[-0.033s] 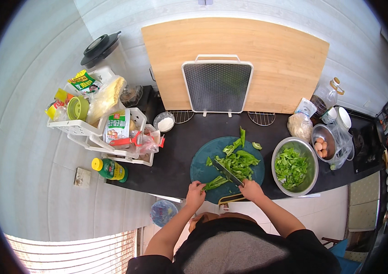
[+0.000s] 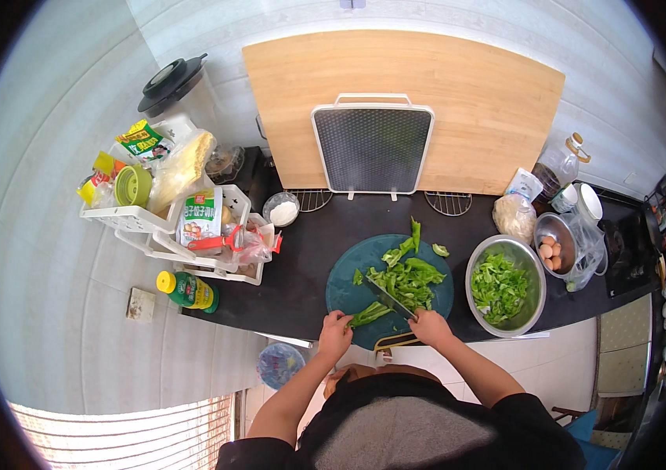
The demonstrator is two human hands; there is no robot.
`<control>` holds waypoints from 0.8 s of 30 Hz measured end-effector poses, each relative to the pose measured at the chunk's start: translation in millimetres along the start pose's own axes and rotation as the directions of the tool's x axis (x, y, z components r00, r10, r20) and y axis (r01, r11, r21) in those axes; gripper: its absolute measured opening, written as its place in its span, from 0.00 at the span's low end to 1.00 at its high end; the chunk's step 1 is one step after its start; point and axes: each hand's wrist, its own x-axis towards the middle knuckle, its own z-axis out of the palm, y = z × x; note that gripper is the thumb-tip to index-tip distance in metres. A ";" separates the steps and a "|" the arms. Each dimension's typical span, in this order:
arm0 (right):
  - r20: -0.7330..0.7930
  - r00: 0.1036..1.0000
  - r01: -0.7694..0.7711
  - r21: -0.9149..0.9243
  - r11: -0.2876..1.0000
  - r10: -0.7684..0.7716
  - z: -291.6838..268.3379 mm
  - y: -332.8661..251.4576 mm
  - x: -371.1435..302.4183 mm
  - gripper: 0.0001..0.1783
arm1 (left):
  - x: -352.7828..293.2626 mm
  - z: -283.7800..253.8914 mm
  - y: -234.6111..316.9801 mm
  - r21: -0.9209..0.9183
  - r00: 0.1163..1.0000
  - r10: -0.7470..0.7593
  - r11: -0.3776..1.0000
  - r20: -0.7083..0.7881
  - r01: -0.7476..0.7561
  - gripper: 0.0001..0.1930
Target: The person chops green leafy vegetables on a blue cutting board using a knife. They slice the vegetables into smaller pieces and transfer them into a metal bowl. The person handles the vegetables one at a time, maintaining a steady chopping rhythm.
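Note:
My right hand (image 2: pixel 431 327) is closed round the handle of a kitchen knife (image 2: pixel 391 299). Its blade slants away to the left, over green vegetable pieces on a round dark-green cutting board (image 2: pixel 341 282). With closed fingers, my left hand (image 2: pixel 336 332) holds the near end of a bunch of green leafy vegetable (image 2: pixel 370 314) at the board's near left edge. A loose heap of cut greens (image 2: pixel 407 280) lies beyond the blade. Right of the board, a steel bowl (image 2: pixel 538 301) contains chopped greens (image 2: pixel 499 288).
White baskets (image 2: pixel 135 218) with packets stand left, near a green bottle (image 2: pixel 194 292) with a yellow cap. Behind the board are a small bowl of white powder (image 2: pixel 281 210) and a leaning black tray (image 2: pixel 372 149). Eggs (image 2: pixel 550 252) sit in another bowl at right.
The knife's blade has tilted and dropped slightly, with my right hand shifting very little. The left hand and the greens look nearly unchanged.

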 end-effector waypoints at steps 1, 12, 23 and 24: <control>0.014 1.000 0.027 -0.008 1.000 -0.027 3.1 -0.6 -0.5 0.14 | 0.2 -0.7 0.8 0.021 1.000 0.002 1.000 0.009 -0.002 0.15; 0.166 0.971 0.211 -0.242 0.947 -0.174 47.8 15.9 25.0 0.11 | 6.2 6.4 -6.0 0.180 0.988 0.155 0.972 0.007 -0.153 0.15; -0.028 0.970 0.240 -0.086 0.967 -0.243 62.2 -9.4 55.5 0.10 | 7.9 3.2 -8.8 0.200 0.984 0.126 0.968 0.124 -0.149 0.14; -0.043 0.988 0.149 -0.057 0.987 -0.151 53.1 -11.2 52.2 0.11 | 9.2 3.9 -9.4 0.192 0.983 0.126 0.970 0.131 -0.150 0.14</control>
